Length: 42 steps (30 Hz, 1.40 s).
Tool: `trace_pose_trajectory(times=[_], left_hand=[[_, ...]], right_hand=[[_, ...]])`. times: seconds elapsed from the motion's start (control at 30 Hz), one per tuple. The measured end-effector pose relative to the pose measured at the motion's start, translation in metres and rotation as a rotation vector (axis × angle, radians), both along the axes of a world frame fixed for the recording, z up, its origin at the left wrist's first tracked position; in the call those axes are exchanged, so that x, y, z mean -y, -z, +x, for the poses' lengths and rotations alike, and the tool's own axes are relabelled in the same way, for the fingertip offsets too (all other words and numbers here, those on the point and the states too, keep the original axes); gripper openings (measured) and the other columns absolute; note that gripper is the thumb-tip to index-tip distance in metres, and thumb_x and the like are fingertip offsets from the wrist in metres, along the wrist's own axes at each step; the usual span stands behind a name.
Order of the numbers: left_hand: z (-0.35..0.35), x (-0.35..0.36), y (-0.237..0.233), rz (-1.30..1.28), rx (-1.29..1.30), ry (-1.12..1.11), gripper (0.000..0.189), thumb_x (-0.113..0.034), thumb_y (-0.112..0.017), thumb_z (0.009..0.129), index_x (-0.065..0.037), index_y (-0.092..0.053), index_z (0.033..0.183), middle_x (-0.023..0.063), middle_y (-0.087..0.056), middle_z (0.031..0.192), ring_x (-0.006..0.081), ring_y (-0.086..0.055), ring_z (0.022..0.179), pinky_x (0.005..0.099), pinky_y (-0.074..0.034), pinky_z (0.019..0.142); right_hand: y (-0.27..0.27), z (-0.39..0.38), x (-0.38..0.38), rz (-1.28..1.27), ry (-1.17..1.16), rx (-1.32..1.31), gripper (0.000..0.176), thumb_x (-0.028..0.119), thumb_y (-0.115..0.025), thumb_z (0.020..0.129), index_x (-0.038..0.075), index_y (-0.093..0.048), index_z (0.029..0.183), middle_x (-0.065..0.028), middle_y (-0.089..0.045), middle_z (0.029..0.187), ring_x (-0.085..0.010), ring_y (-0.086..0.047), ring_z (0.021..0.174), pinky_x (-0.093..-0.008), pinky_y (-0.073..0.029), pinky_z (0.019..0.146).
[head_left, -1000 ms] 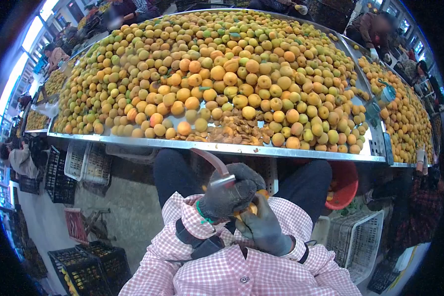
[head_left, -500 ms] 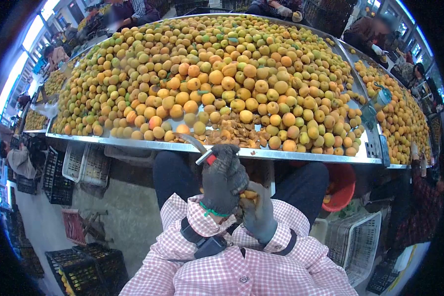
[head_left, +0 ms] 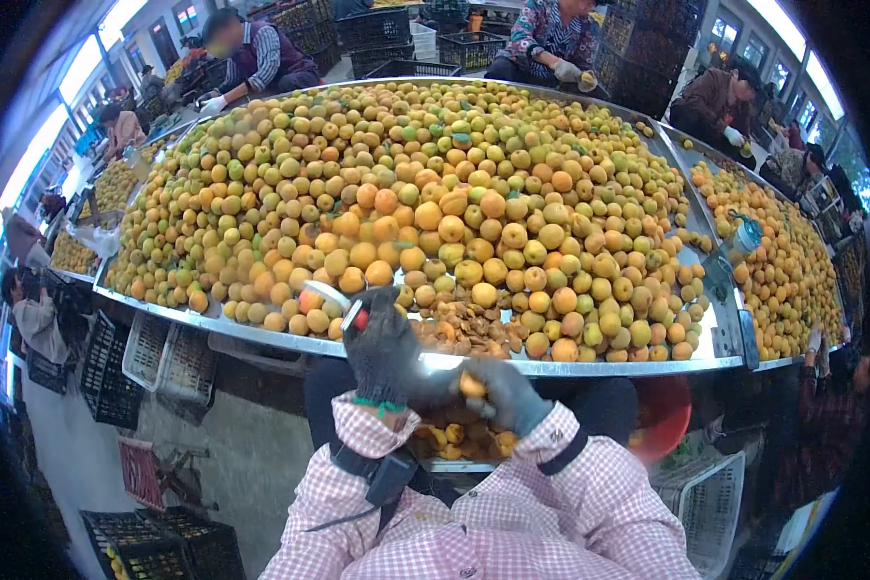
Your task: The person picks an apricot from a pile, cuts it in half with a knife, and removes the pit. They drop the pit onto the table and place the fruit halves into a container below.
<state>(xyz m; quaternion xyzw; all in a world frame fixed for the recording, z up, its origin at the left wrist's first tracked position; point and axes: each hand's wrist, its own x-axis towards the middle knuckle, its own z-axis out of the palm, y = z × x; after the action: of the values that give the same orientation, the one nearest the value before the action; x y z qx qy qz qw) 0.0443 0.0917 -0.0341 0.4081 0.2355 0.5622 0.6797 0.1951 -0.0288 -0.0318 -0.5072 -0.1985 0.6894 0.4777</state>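
My left hand, in a dark grey glove, is closed on a knife with a red mark at the handle; its blade points up and left over the table edge. My right hand, also gloved, pinches a piece of orange apricot just below the metal rim. Both hands meet close to my chest, above pink checked sleeves. Below them sits a tray of cut apricot halves. A heap of apricots covers the steel table, with a patch of brown pits near the front edge.
Other people sit around the far side of the table and at the right. A second fruit-covered table stands to the right. Black crates, white baskets and a red bucket stand on the floor.
Both hands have risen from my lap to the table rim. The knife has swung up and left. The view has tilted upward, showing more of the far people.
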Motion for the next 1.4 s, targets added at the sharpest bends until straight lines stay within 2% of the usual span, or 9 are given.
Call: trace_pose_trajectory(times=[0.1, 0.17, 0.27, 0.43, 0.67, 0.97, 1.03, 1.23, 1.4], left_hand=[[-0.019, 0.022, -0.007, -0.274, 0.261, 0.085, 0.022, -0.017, -0.049, 0.092, -0.001, -0.055, 0.105, -0.0038, -0.043, 0.058, 0.0075, -0.042, 0.043, 0.0236, -0.033, 0.036], [-0.021, 0.035, -0.011, -0.395, 0.124, -0.023, 0.022, -0.021, -0.054, 0.09, -0.002, -0.055, 0.102, -0.004, -0.041, 0.054, 0.0075, -0.04, 0.04, 0.0238, -0.032, 0.034], [-0.031, 0.048, -0.005, -0.37, -0.011, 0.02, 0.016, -0.022, -0.058, 0.088, -0.006, -0.055, 0.089, -0.0036, -0.041, 0.053, 0.0077, -0.038, 0.037, 0.0238, -0.03, 0.033], [-0.031, 0.06, -0.004, -0.523, -0.2, 0.122, 0.013, -0.018, -0.06, 0.087, -0.008, -0.057, 0.08, -0.0034, -0.043, 0.053, 0.0075, -0.04, 0.039, 0.0231, -0.03, 0.036], [-0.045, 0.07, 0.035, -0.535, -0.32, 0.232, 0.012, -0.017, -0.061, 0.086, -0.006, -0.062, 0.089, -0.0029, -0.047, 0.056, 0.0067, -0.041, 0.042, 0.0217, -0.032, 0.038], [-0.035, 0.061, 0.019, -0.482, -0.425, 0.221, 0.011, -0.017, -0.064, 0.085, -0.007, -0.061, 0.089, -0.0022, -0.05, 0.059, 0.0074, -0.044, 0.046, 0.0235, -0.034, 0.041], [-0.032, 0.064, 0.02, -0.419, -0.435, 0.2, 0.011, -0.017, -0.064, 0.085, -0.006, -0.06, 0.088, -0.0006, -0.052, 0.06, 0.0095, -0.047, 0.048, 0.0257, -0.037, 0.043], [0.0, 0.08, -0.028, 0.471, -1.382, 0.229, 0.02, -0.021, -0.064, 0.079, -0.005, -0.059, 0.091, 0.0169, -0.063, 0.084, 0.0355, -0.062, 0.08, 0.0422, -0.048, 0.067], [-0.001, 0.104, -0.026, 0.456, -1.1, 0.65, 0.039, -0.021, -0.065, 0.079, -0.007, -0.051, 0.112, 0.0141, -0.063, 0.09, 0.0256, -0.064, 0.082, 0.036, -0.049, 0.071]], right_hand=[[0.035, -0.011, 0.029, -0.11, -0.26, 0.08, 0.023, 0.028, -0.05, 0.092, 0.007, -0.058, 0.098, -0.0061, -0.062, 0.077, -0.0105, -0.052, 0.049, -0.0236, -0.039, 0.037], [0.056, -0.015, 0.043, 0.091, -0.448, 0.762, 0.021, 0.026, -0.051, 0.091, 0.009, -0.059, 0.101, -0.0095, -0.064, 0.081, -0.02, -0.061, 0.062, -0.0324, -0.05, 0.055], [0.011, -0.003, 0.032, 0.544, -0.396, 1.271, 0.022, 0.024, -0.056, 0.089, 0.01, -0.059, 0.106, -0.0124, -0.063, 0.094, -0.0282, -0.061, 0.087, -0.0364, -0.049, 0.079], [-0.029, 0.048, -0.074, 0.689, -0.037, 1.572, 0.023, 0.019, -0.058, 0.08, 0.01, -0.062, 0.1, -0.0127, -0.063, 0.084, -0.0304, -0.061, 0.082, -0.0405, -0.048, 0.071], [0.021, 0.066, -0.166, 0.091, -0.519, 1.889, 0.045, 0.029, -0.072, 0.071, 0.011, -0.056, 0.109, -0.0147, -0.055, 0.106, -0.0307, -0.057, 0.098, -0.04, -0.047, 0.082], [-0.014, 0.057, -0.093, 0.417, -0.087, 1.709, 0.048, 0.018, -0.074, 0.067, 0.008, -0.052, 0.108, -0.0119, -0.052, 0.103, -0.0295, -0.057, 0.093, -0.0369, -0.049, 0.079], [-0.046, 0.044, -0.063, 0.31, 0.312, 0.273, 0.048, 0.012, -0.071, 0.07, 0.008, -0.051, 0.114, -0.0063, -0.051, 0.098, -0.022, -0.058, 0.09, -0.0323, -0.049, 0.077], [-0.032, 0.0, 0.03, 0.339, -0.135, 0.293, 0.032, 0.01, -0.066, 0.081, 0.004, -0.056, 0.111, -0.0074, -0.054, 0.11, -0.0146, -0.053, 0.097, -0.0262, -0.045, 0.086], [-0.026, -0.001, 0.074, 0.214, 0.202, 0.226, 0.015, 0.011, -0.068, 0.08, 0.004, -0.061, 0.092, -0.0048, -0.06, 0.102, -0.0127, -0.056, 0.093, -0.0276, -0.045, 0.085]])
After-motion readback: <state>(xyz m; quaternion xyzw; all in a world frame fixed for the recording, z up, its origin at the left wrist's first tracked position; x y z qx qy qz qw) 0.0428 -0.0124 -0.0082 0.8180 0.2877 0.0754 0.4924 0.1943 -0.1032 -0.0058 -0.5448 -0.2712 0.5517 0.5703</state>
